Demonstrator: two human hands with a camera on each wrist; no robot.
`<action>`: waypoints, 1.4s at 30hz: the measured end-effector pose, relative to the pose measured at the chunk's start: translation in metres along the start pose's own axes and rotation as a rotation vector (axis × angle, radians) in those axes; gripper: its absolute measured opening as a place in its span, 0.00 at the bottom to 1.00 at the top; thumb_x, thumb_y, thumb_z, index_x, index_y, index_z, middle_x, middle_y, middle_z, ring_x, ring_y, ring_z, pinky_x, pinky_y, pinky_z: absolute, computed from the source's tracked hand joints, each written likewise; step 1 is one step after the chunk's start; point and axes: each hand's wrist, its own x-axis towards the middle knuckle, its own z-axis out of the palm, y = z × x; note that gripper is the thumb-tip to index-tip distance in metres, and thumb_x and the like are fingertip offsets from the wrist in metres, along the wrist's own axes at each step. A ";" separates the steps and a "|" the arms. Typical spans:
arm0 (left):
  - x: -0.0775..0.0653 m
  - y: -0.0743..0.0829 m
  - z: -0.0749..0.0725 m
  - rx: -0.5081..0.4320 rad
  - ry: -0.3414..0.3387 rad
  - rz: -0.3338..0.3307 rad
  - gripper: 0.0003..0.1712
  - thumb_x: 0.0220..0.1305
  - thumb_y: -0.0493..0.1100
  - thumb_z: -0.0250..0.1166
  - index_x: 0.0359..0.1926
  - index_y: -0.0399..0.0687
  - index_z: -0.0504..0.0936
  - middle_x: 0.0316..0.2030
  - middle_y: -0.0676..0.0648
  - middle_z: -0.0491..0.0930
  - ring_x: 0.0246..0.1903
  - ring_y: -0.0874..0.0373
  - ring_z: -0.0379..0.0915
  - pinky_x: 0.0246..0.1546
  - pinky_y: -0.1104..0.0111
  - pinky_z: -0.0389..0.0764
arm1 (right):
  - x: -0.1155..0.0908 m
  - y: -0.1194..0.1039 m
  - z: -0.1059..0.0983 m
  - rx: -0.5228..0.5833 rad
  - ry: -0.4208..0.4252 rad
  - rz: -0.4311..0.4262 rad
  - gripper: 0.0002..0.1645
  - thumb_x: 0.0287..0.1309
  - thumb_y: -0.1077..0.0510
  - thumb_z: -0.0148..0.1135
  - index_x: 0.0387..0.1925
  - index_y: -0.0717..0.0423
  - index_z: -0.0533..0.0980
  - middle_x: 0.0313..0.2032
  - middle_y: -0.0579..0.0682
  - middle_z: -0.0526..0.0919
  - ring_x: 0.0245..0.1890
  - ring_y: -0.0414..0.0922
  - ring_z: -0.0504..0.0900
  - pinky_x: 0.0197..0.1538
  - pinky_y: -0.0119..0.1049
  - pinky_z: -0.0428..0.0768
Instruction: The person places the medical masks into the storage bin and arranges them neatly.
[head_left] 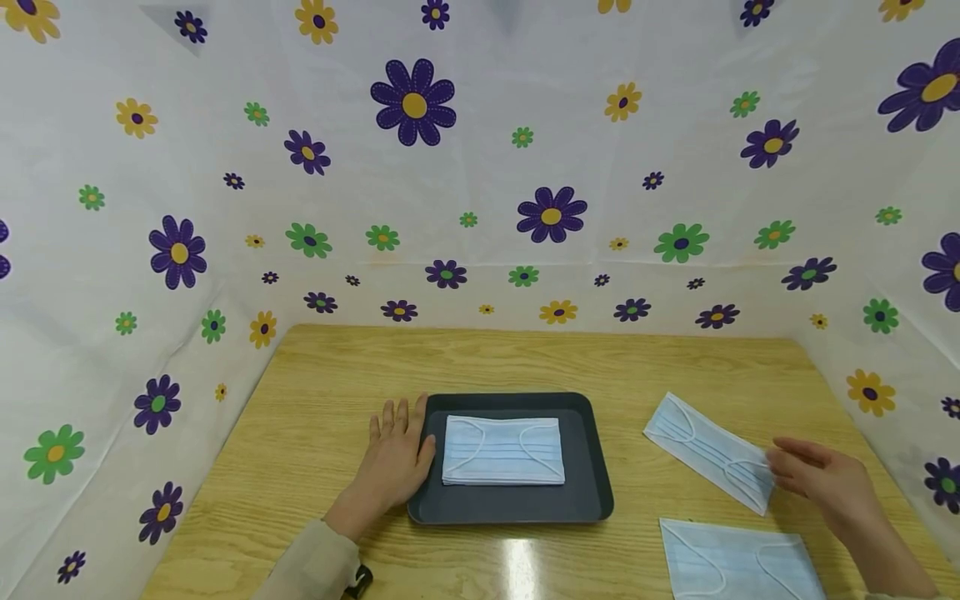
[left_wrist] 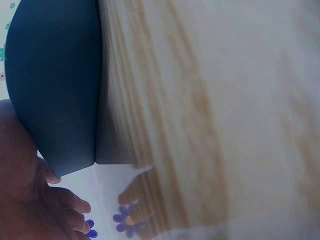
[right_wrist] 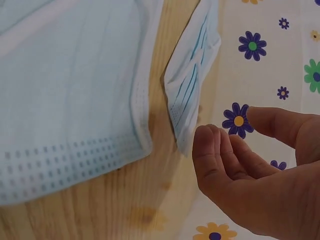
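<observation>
My left hand lies with its fingers extended along the left rim of a dark grey tray. In the left wrist view the tray's side rises beside that hand. A small stack of pale blue face masks with white ear loops lies in the tray. To the right, a single face mask lies slanted on the table. My right hand is at that mask's right end, fingers loosely bent. In the right wrist view a gap shows between thumb and fingers, and the mask's end lies just beyond the fingertips.
Another face mask lies near the front edge, below the slanted one and left of my right forearm. The wooden table is enclosed at the back and sides by a white flowered cloth.
</observation>
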 end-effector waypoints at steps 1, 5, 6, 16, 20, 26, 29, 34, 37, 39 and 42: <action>0.000 0.000 0.000 -0.001 0.003 0.002 0.40 0.83 0.52 0.50 0.85 0.44 0.49 0.78 0.23 0.55 0.80 0.24 0.42 0.76 0.29 0.47 | 0.000 0.001 0.000 -0.008 0.006 0.006 0.47 0.76 0.49 0.62 0.74 0.83 0.55 0.35 0.19 0.77 0.35 0.24 0.83 0.44 0.30 0.88; 0.000 0.000 0.000 0.003 0.008 0.002 0.40 0.83 0.52 0.50 0.85 0.44 0.49 0.78 0.23 0.55 0.80 0.24 0.43 0.76 0.29 0.48 | 0.004 0.006 -0.001 -0.038 0.018 0.035 0.46 0.75 0.50 0.63 0.73 0.82 0.58 0.37 0.25 0.81 0.34 0.25 0.83 0.42 0.30 0.88; 0.000 0.000 0.000 0.006 0.007 0.000 0.40 0.83 0.52 0.50 0.85 0.44 0.49 0.78 0.23 0.55 0.80 0.24 0.43 0.77 0.29 0.48 | 0.005 0.007 -0.002 -0.047 0.020 0.043 0.45 0.75 0.50 0.63 0.73 0.82 0.59 0.38 0.27 0.82 0.34 0.26 0.83 0.42 0.30 0.87; 0.000 0.002 -0.001 0.006 0.004 0.000 0.40 0.83 0.52 0.50 0.85 0.43 0.49 0.78 0.23 0.55 0.80 0.24 0.43 0.76 0.29 0.48 | 0.010 0.020 -0.005 -0.093 0.043 0.088 0.45 0.73 0.51 0.64 0.73 0.80 0.59 0.32 0.35 0.85 0.31 0.34 0.83 0.37 0.30 0.85; 0.000 0.002 -0.002 0.004 0.001 0.000 0.40 0.83 0.52 0.50 0.85 0.43 0.49 0.78 0.23 0.55 0.80 0.24 0.42 0.76 0.29 0.48 | 0.011 0.023 -0.003 -0.113 0.061 0.099 0.43 0.72 0.51 0.65 0.71 0.80 0.62 0.29 0.38 0.86 0.28 0.37 0.83 0.35 0.32 0.84; 0.000 0.002 -0.002 0.009 0.000 -0.002 0.40 0.83 0.52 0.50 0.85 0.43 0.48 0.78 0.23 0.54 0.80 0.24 0.42 0.76 0.29 0.47 | 0.014 0.026 -0.003 -0.123 0.070 0.086 0.40 0.72 0.51 0.65 0.68 0.79 0.65 0.27 0.39 0.83 0.27 0.39 0.81 0.32 0.34 0.83; 0.000 0.002 -0.002 0.004 0.001 -0.002 0.40 0.83 0.52 0.50 0.85 0.43 0.48 0.78 0.23 0.54 0.80 0.24 0.42 0.76 0.29 0.47 | 0.015 0.026 -0.002 -0.142 0.085 0.082 0.38 0.71 0.51 0.65 0.66 0.79 0.68 0.27 0.40 0.83 0.27 0.39 0.80 0.31 0.35 0.82; 0.000 0.002 -0.002 0.002 0.000 -0.005 0.40 0.83 0.52 0.51 0.85 0.43 0.48 0.78 0.23 0.55 0.80 0.24 0.42 0.76 0.29 0.47 | 0.016 0.027 0.001 -0.179 0.108 0.064 0.33 0.70 0.53 0.65 0.60 0.80 0.71 0.25 0.41 0.82 0.25 0.39 0.79 0.29 0.36 0.82; 0.000 0.002 -0.002 0.001 0.000 -0.007 0.40 0.83 0.52 0.51 0.85 0.43 0.48 0.78 0.23 0.54 0.80 0.24 0.42 0.76 0.29 0.47 | 0.017 0.027 0.001 -0.191 0.115 0.067 0.29 0.69 0.54 0.66 0.54 0.78 0.75 0.25 0.42 0.82 0.26 0.40 0.79 0.29 0.36 0.81; -0.001 0.002 -0.002 0.002 0.001 -0.006 0.40 0.83 0.52 0.51 0.85 0.43 0.49 0.78 0.23 0.55 0.80 0.24 0.42 0.76 0.29 0.47 | 0.017 0.027 0.001 -0.197 0.117 0.080 0.25 0.68 0.54 0.67 0.49 0.76 0.78 0.25 0.42 0.81 0.26 0.40 0.78 0.29 0.36 0.81; -0.001 0.002 0.000 0.005 0.005 -0.003 0.40 0.82 0.51 0.52 0.85 0.43 0.49 0.78 0.23 0.55 0.80 0.23 0.43 0.76 0.29 0.48 | 0.016 0.027 0.001 -0.199 0.112 0.090 0.25 0.69 0.52 0.67 0.47 0.75 0.78 0.25 0.43 0.81 0.27 0.41 0.78 0.29 0.35 0.81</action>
